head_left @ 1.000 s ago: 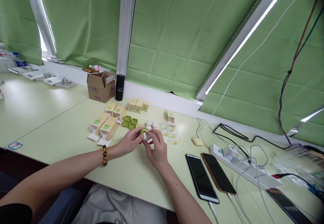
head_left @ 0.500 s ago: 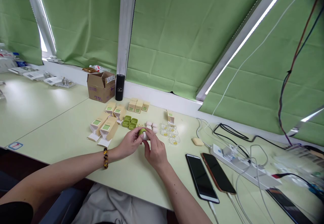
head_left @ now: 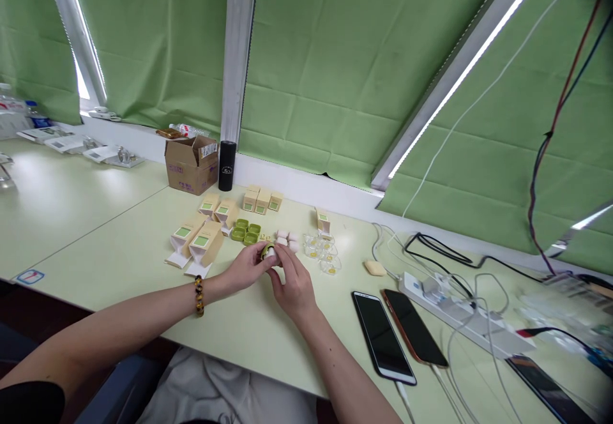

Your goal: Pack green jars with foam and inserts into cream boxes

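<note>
Both hands meet over the table around a small green case with a white piece (head_left: 269, 251), fingers wrapped about it and hiding much of it. My left hand (head_left: 248, 267) grips its left side, with a beaded bracelet on that wrist. My right hand (head_left: 294, 282) closes on the right side, thumb below and fingertips on top. Just beyond are several square green cases (head_left: 245, 233) and pale pinkish-white rounded pieces (head_left: 287, 240). Clear plastic pieces with yellow spots (head_left: 322, 255) lie to the right. Open beige cartons (head_left: 207, 242) lie on the left.
Small beige boxes (head_left: 261, 200), a black cylinder (head_left: 227, 166) and a cardboard box (head_left: 191, 167) stand at the back. On the right are phones (head_left: 383, 336), a power strip (head_left: 462, 318), tangled cables and a cream-coloured block (head_left: 374, 268). Green blinds (head_left: 325, 79) hang behind.
The green case has turned slightly between my fingers; less of its white piece shows below and the green rim now faces up more. My hands have barely moved.
</note>
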### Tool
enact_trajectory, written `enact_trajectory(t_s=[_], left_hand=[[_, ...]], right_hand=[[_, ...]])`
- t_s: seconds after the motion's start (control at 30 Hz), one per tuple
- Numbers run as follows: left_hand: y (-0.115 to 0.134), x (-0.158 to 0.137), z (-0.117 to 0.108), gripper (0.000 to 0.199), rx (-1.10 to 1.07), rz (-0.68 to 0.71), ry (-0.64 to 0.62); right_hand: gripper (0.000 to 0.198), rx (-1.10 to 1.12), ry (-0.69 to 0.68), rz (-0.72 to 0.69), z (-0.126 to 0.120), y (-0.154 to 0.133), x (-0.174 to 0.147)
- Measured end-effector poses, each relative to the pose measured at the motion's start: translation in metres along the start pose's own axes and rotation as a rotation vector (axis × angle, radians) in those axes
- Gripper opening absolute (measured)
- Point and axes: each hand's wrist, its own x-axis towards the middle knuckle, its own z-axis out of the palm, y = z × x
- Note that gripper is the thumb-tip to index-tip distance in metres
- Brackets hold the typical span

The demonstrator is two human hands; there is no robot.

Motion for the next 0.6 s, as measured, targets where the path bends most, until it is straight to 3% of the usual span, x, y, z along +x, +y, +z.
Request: enact_trajectory(t_s=[0.27, 0.6], left_hand=[[0.0000, -0.0001, -0.0012, 0.049, 0.041, -0.005, -0.014], [0.0070, 0.0000, 0.0010, 0.053, -0.124, -0.052, -0.029]], right_hand=[[0.055, -0.006, -0.006, 0.035, -0.0007, -0.0019, 0.0025], [0.051, 0.030, -0.028, 0.103, -0.0041, -0.0025, 0.0054]])
